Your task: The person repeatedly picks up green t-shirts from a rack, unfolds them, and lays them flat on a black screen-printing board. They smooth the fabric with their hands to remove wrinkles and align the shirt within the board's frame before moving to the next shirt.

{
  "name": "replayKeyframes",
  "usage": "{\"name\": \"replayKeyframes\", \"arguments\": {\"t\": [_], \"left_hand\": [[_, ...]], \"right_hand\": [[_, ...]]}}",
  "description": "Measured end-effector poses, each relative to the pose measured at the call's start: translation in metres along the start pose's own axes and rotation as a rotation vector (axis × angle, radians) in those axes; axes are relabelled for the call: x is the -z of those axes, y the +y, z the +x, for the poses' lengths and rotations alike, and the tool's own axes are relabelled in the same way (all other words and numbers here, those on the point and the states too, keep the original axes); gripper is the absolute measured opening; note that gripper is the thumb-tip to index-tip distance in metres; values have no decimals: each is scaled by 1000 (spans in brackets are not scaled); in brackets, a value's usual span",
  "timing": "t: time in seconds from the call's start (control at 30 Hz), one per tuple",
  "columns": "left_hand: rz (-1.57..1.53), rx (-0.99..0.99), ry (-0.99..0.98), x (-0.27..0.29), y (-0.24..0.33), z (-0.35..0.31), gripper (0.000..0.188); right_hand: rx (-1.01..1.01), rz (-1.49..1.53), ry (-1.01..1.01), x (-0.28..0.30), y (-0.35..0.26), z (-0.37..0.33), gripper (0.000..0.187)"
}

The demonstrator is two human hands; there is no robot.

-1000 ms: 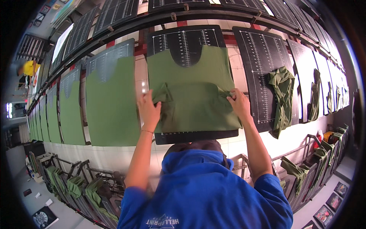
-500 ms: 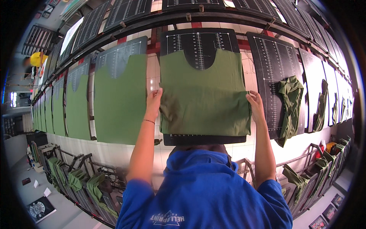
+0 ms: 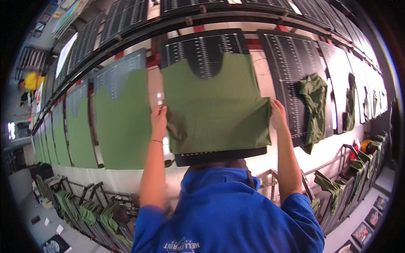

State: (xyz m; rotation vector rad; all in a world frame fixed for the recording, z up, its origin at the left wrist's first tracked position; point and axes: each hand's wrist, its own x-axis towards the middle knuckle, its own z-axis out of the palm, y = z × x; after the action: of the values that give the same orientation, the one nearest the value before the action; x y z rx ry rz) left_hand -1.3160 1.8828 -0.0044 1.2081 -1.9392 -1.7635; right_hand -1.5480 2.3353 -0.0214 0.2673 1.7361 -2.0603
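Note:
In front of me a green cut shirt panel with a scooped neckline lies over a black board printed with white ruler marks. The panel's lower half has soft folds, darkest at the left edge. My left hand pinches that left edge about halfway down, with thumb and fingers together. At the opposite side edge, my right hand grips the cloth, drawing a corner slightly outward. The board's near end shows below the panel's hem.
To the left, a row of boards carries flat green panels. On the right-hand board lies a bunched green cloth. A dark rail runs behind. Racks with hanging green cloths stand near me. A person in yellow is far left.
My view has tilted and swung, so the boards appear shifted left. Both hands keep hold of the panel's side edges, and its right edge now stretches out more sharply toward my right hand.

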Motion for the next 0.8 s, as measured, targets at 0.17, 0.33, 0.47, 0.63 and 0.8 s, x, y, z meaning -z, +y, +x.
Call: {"name": "replayKeyframes", "arguments": {"t": [0.17, 0.33, 0.47, 0.63, 0.8], "left_hand": [[-178, 82, -37, -8, 13, -2, 30], [-316, 95, -186, 4, 20, -5, 28], [-367, 103, -244, 2, 25, 2, 30], [-398, 119, -244, -1, 28, 11, 29], [-419, 93, -272, 2, 26, 14, 27]], "right_hand": [[34, -144, -33, 6, 3, 0, 24], [-18, -66, -25, -9, -16, -12, 20], [-20, 56, -9, -11, -21, -18, 21], [40, -106, -19, -23, -25, -28, 28], [133, -282, -13, -20, -16, -24, 24]]}}
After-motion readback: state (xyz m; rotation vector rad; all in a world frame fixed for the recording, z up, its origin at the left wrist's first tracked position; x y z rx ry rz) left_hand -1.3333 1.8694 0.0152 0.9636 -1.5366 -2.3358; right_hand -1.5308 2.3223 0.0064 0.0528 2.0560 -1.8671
